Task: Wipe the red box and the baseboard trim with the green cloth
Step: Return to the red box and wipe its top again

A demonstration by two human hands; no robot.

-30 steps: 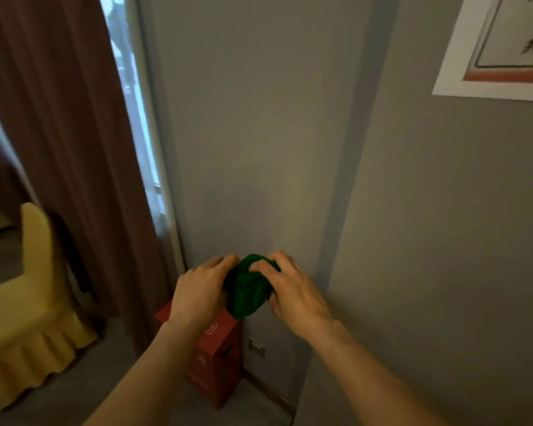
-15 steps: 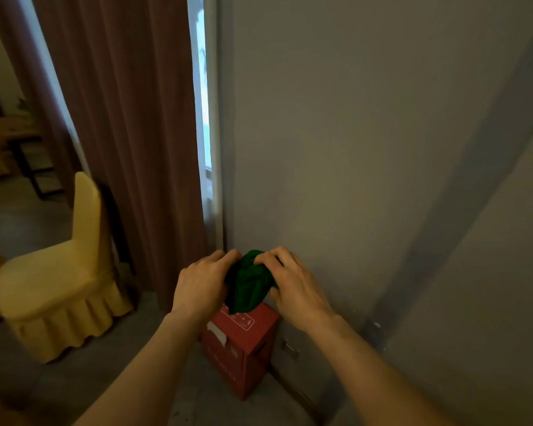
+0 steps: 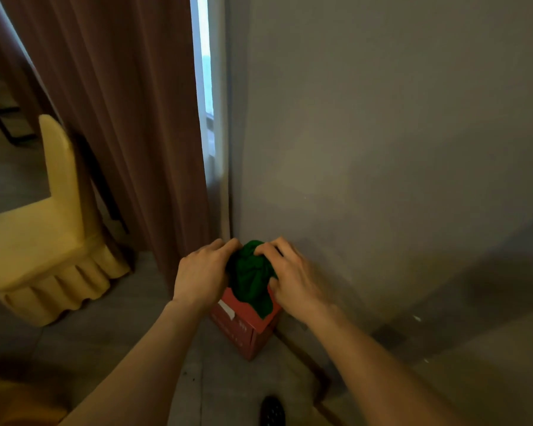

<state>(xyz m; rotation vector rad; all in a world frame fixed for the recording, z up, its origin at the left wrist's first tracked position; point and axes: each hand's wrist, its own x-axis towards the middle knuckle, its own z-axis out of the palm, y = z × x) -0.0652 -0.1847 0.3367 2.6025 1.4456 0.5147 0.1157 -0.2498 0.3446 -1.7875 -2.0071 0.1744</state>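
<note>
Since half a second ago the view has tipped further down and swung right, so more floor shows, the red box sits closer under the hands, and a dark shoe tip has come into sight at the bottom edge. Both hands hold the green cloth as before, bunched between them.

That cloth is a crumpled wad held in the air above the top of the red box, with 1 loose corner hanging down in front of the box's top face; whether the corner touches the box cannot be told. The left hand curls around the cloth's left side, fingers bent over its upper edge. The right hand closes on the right side, its fingertips pressed into the top of the wad. Both hands are clamped on the fabric, not spread.

Below them the red box stands on the grey floor, just beside the wall corner, with a pale label on its left top edge. A brown baseboard trim runs along the foot of the grey wall from behind the box toward the lower right. Left of the wall hangs a brown curtain with a strip of bright window at its edge. Further left stands a chair in a yellow cover.
</note>
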